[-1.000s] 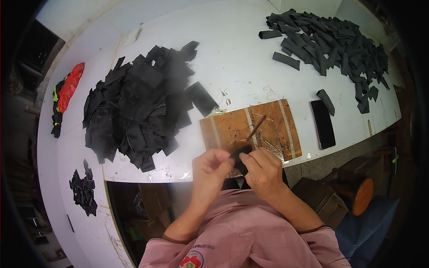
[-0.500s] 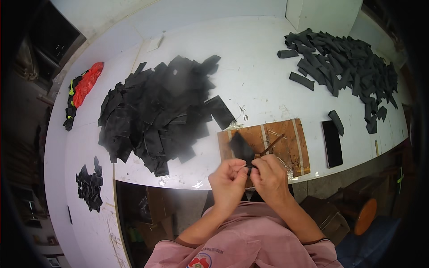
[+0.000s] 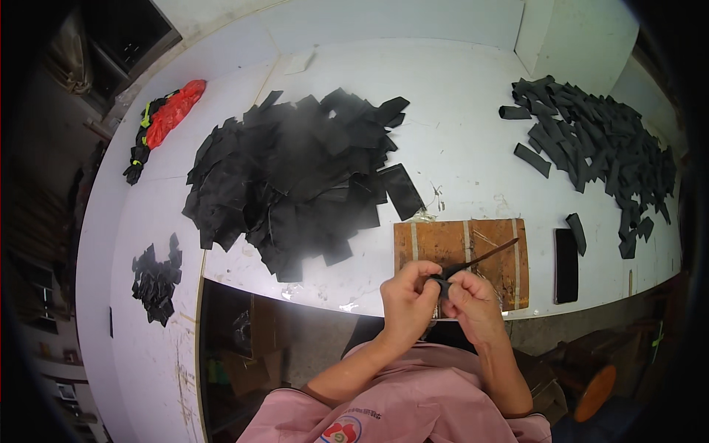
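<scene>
Over the near edge of a worn wooden board [image 3: 427,247], both hands pinch a small dark fabric piece [image 3: 444,283]. My left hand [image 3: 406,304] has its thumb and fingers closed on its left side. Close beside it, my right hand [image 3: 477,306] grips the right side with curled fingers. The piece looks folded or bunched; fingers cover much of it. A thin brown stick [image 3: 493,252] slants up and right from just behind the fingers; its lower end meets something dark, and I cannot tell whether a hand touches it.
A big heap of flat black fabric pieces [image 3: 295,170] lies left of the board, with one loose piece [image 3: 402,192] beside it. Rolled dark fabric tubes [image 3: 591,140] pile up at the far right. Nearer are a black phone [image 3: 566,267], a small black pile [image 3: 156,284] and a red bag [image 3: 176,114].
The fabric piece, which stood out flat beyond my fingers, is now bunched between them. My hands have turned it inward. The whole view has shifted, so the table appears further right.
</scene>
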Demonstrator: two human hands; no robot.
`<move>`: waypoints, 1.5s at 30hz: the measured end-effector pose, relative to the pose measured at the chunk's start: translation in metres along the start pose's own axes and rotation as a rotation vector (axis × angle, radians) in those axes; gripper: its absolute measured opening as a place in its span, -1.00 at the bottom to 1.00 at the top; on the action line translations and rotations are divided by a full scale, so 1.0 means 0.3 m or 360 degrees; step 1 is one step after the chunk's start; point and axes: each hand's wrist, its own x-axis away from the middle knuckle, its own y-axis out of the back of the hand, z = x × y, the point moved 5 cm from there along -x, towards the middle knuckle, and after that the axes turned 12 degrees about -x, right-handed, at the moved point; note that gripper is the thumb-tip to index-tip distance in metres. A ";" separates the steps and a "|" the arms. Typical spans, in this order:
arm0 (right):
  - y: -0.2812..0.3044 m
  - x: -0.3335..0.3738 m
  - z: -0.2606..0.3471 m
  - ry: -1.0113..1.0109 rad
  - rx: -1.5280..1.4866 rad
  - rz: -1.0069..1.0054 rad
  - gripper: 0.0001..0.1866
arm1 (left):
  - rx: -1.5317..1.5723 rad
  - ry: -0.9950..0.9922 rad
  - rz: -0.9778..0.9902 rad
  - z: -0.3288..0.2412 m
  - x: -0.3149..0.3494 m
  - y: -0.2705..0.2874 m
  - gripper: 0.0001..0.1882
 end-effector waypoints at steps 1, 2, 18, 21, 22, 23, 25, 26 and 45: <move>0.014 0.000 -0.002 -0.0008 0.0000 0.0006 -0.88 | 0.0421 0.0466 0.0249 0.040 0.010 -0.025 -0.76; 0.041 -0.002 -0.004 0.0030 -0.0038 -0.0091 -0.87 | 0.0738 0.0682 0.0436 0.023 0.004 -0.034 -0.71; -0.142 0.089 0.350 0.0974 0.1002 -0.0046 -0.91 | 0.0636 0.0238 0.0442 -0.248 -0.004 -0.064 -0.89; -0.180 0.090 0.444 0.0995 0.1023 -0.0056 -0.89 | 0.1253 0.0309 0.0606 -0.298 -0.088 -0.092 -0.85; -0.197 0.082 0.469 0.0840 0.0964 0.0000 -0.87 | 0.1616 0.0320 0.0857 -0.322 -0.101 -0.098 -0.81; -0.205 0.070 0.480 0.0683 0.0902 0.0057 -0.85 | 0.1617 0.0316 0.0863 -0.328 -0.122 -0.091 -0.81; -0.190 0.039 0.487 0.0542 0.0787 0.0082 -0.84 | 0.2376 0.0649 0.1601 -0.377 -0.108 -0.126 -0.79; -0.174 0.018 0.474 0.0395 0.0670 0.0108 -0.83 | 0.2540 0.0735 0.1693 -0.368 -0.111 -0.141 -0.71; -0.115 0.024 0.390 0.1357 0.1655 -0.0031 -0.78 | 0.1060 -0.0212 0.0480 -0.208 -0.130 -0.101 -0.86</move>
